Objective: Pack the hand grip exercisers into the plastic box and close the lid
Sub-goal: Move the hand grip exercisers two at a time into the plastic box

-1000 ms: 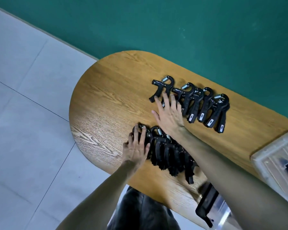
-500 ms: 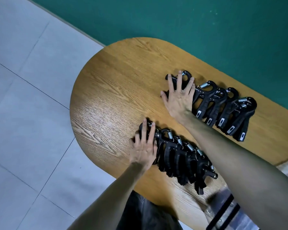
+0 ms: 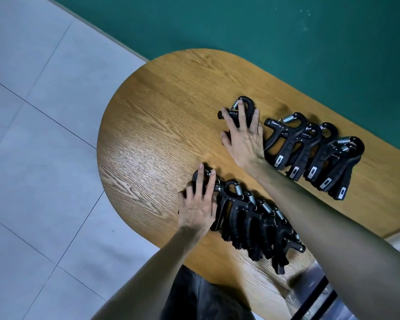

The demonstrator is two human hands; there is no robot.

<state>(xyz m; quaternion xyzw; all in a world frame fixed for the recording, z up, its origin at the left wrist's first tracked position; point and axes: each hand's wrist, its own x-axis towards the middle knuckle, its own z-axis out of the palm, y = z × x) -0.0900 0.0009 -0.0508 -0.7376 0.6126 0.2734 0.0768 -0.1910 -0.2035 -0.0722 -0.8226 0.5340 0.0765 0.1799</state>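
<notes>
Two rows of black plastic hand grip exercisers with steel springs (image 3: 310, 148) lie mid-frame on the oval wooden table (image 3: 153, 125), the flat-fingered left hand (image 3: 198, 204) and right hand (image 3: 243, 137) each pressing one; rigid, snag-prone, best gripped by handles.

Plain indoor room here, hard to pin down beyond that. An oval wooden table (image 3: 162, 125) with a rounded end stands tight against a flat teal wall (image 3: 263, 26) at twelve o'clock. Pale grey floor tiles (image 3: 37, 135) with thin dark joints run from nine down to seven o'clock. Two rows of black grip exercisers (image 3: 314, 155) laid out suggest a sorting or packing spot.
</notes>
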